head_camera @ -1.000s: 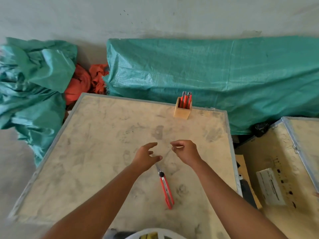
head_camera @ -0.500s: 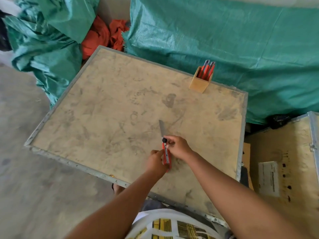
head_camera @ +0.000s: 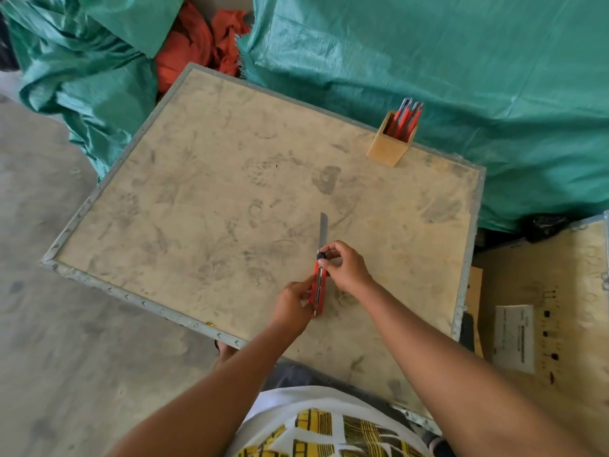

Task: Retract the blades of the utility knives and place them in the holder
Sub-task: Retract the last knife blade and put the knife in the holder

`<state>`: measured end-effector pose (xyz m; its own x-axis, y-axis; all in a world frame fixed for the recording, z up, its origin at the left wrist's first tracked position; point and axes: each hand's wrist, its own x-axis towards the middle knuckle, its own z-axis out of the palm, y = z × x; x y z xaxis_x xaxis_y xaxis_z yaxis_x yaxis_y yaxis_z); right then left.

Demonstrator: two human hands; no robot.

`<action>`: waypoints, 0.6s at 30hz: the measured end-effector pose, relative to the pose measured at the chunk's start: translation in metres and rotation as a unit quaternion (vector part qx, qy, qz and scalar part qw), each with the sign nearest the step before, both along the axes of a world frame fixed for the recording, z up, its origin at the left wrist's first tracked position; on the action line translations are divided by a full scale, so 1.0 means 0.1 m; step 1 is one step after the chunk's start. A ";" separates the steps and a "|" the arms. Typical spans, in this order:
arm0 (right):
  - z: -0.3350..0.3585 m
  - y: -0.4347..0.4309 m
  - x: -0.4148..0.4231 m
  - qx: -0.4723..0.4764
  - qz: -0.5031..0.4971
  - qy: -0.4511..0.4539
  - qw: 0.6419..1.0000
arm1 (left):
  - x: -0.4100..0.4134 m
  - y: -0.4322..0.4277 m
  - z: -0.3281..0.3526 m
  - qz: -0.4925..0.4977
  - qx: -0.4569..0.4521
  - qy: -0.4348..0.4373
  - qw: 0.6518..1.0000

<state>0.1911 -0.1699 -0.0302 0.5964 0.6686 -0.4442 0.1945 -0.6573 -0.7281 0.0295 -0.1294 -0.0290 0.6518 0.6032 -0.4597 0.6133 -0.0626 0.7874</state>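
Two bare hands work one red utility knife (head_camera: 319, 288) near the front edge of the table (head_camera: 184, 199), a little right of its middle. Left hand (head_camera: 292, 303) grips the rear half of the red handle, fingers (head_camera: 304, 286) curled closed around it from the left side. Right hand (head_camera: 346, 267) sits at the front of the handle, thumb and forefinger pinched shut on the small black knob (head_camera: 320, 256) where handle meets blade. Blade (head_camera: 323, 230) is out, long and grey, pointing away from the person toward the far edge. Whether the knife's underside touches the table or is lifted just clear cannot be told.

Wooden holder (head_camera: 389, 145) stands at the far edge, toward the far right corner, well apart from the hands. It is a square open-topped box, upright. Several red-handled knives (head_camera: 404, 118) stand in it, leaning to the right, their grey ends rising above the rim; exact count is unclear.

Table top is pale, scuffed board with dark smudges, framed by a grey metal rim studded along the near-left edge. Green tarpaulin (head_camera: 428, 61) lies bunched behind and beyond the far edge, more of it off the left corner, with orange cloth (head_camera: 194, 47) between the two heaps. Second board-topped crate (head_camera: 540, 324) with a white label sits just beside the right edge. White shirt with yellow and black print (head_camera: 323, 427) shows at the bottom.
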 end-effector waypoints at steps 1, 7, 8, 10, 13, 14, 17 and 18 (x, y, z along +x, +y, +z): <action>0.02 -0.01 0.01 0.009 -0.009 -0.002 1.000 | 0.01 0.05 0.04 0.012 -0.038 -0.007 0.999; 0.29 -0.02 0.10 0.076 -0.059 0.020 0.995 | -0.03 0.37 0.35 -0.014 -0.156 -0.024 0.987; 0.35 -0.01 0.10 0.085 -0.073 0.029 0.993 | -0.04 0.42 0.40 -0.022 -0.156 -0.028 0.987; 0.47 0.02 0.08 0.105 -0.097 0.054 0.988 | -0.06 0.50 0.49 -0.036 -0.159 -0.043 0.986; 0.65 0.06 0.02 0.130 -0.118 0.087 0.981 | -0.10 0.62 0.65 -0.060 -0.143 -0.062 0.986; 0.70 0.07 0.00 0.133 -0.123 0.093 0.979 | -0.12 0.66 0.69 -0.066 -0.144 -0.070 0.985; 0.86 0.11 -0.07 0.148 -0.124 0.099 0.976 | -0.20 0.79 0.83 -0.066 -0.165 -0.092 0.980; 0.91 0.13 -0.11 0.153 -0.120 0.101 0.976 | -0.23 0.83 0.87 -0.060 -0.176 -0.103 0.977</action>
<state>0.1804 -0.1571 0.0605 0.6731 0.6405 -0.3697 -0.1049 -0.4122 -0.9050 0.0067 -0.0460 0.0580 0.8091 0.3445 -0.4760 0.4437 0.1730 0.8793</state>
